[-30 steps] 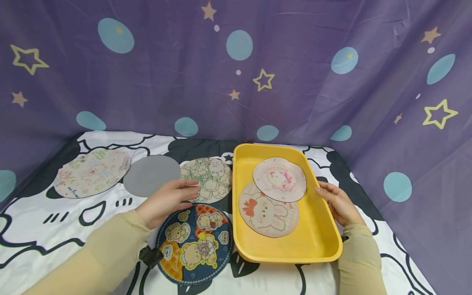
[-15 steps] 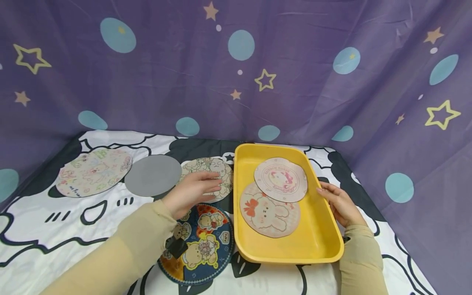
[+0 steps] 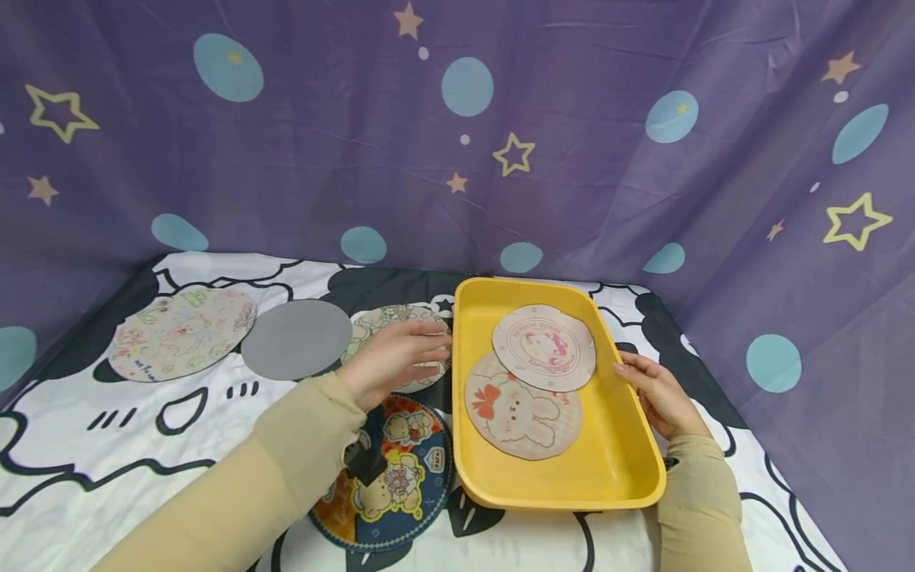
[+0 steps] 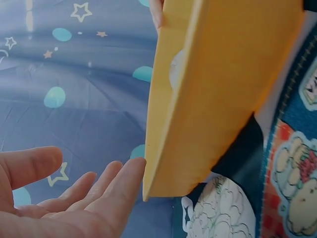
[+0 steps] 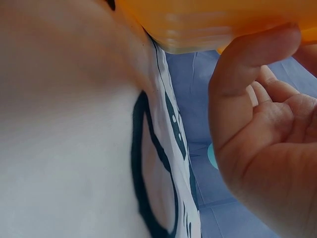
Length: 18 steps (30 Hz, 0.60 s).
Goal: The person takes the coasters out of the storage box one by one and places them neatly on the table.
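Observation:
A yellow tray (image 3: 604, 469) lies on the cloth. Inside, a pale round mat (image 3: 546, 345) with a pink-haired figure overlaps a round rabbit mat (image 3: 525, 425). My left hand (image 3: 396, 361) hovers beside the tray's left wall, fingers extended and thumb apart. In the left wrist view, its fingertips (image 4: 138, 162) are close to the tray's rim; I cannot tell if they touch. On the right, my right hand (image 3: 661, 397) holds the tray's side rim. Its bent thumb (image 5: 267, 44) meets the wall in the right wrist view, and its other fingers are partly hidden.
Beneath my left forearm lies a blue bear mat (image 3: 429, 492), partly covered. A green-patterned mat (image 3: 372, 322) is behind my left hand. A grey disc (image 3: 296, 342) and a pastel mat (image 3: 182, 334) lie further left. A purple starry curtain (image 3: 343, 119) hangs behind.
My left hand has moved right, from over the bear and green-patterned mats to the tray's left side. The right hand and the tray stay where they were.

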Each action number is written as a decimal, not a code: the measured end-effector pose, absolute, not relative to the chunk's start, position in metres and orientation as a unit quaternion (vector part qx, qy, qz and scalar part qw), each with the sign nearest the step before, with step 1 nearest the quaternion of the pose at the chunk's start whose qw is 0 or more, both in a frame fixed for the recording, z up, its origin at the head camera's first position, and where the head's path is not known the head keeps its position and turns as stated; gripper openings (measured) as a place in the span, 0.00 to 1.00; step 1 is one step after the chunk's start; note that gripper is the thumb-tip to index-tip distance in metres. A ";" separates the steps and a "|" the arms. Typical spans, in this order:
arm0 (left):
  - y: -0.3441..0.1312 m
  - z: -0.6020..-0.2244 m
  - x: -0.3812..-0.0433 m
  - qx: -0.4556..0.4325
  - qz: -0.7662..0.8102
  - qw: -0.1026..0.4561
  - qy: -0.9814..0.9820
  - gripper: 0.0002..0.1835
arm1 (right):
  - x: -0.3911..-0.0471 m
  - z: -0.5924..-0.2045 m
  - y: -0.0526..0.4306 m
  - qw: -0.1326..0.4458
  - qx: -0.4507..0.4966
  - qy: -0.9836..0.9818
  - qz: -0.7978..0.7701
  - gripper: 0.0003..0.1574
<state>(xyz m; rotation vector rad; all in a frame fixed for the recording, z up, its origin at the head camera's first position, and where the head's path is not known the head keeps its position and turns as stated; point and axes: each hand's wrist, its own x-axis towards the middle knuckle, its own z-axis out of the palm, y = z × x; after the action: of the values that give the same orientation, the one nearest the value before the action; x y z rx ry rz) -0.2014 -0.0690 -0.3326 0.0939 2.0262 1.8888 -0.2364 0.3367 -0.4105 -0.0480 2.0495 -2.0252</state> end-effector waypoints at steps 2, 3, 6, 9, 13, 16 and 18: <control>-0.067 -0.330 -0.203 0.034 0.676 0.185 0.712 0.28 | -0.236 -0.410 0.337 0.129 -0.016 0.706 -0.696 0.24; -0.066 -0.329 -0.204 0.034 0.679 0.187 0.709 0.28 | -0.236 -0.410 0.336 0.129 -0.016 0.706 -0.696 0.23; -0.063 -0.326 -0.206 0.029 0.683 0.190 0.705 0.28 | -0.236 -0.409 0.336 0.130 -0.013 0.705 -0.697 0.22; -0.059 -0.323 -0.208 0.023 0.687 0.190 0.701 0.27 | -0.236 -0.409 0.336 0.131 -0.012 0.705 -0.697 0.22; -0.054 -0.322 -0.211 0.011 0.694 0.192 0.693 0.27 | -0.236 -0.409 0.336 0.131 -0.012 0.707 -0.695 0.23; -0.050 -0.322 -0.214 0.001 0.705 0.198 0.681 0.26 | -0.236 -0.409 0.336 0.131 -0.013 0.708 -0.694 0.22; -0.048 -0.323 -0.216 -0.004 0.716 0.204 0.668 0.26 | -0.236 -0.410 0.337 0.131 -0.013 0.708 -0.693 0.22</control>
<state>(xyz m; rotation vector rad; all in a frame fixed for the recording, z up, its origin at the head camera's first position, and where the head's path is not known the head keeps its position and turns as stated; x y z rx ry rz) -0.2160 -0.0476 -0.3226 -0.0120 1.8630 1.9968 -0.2358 0.3365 -0.4098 -0.0388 2.0565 -2.0129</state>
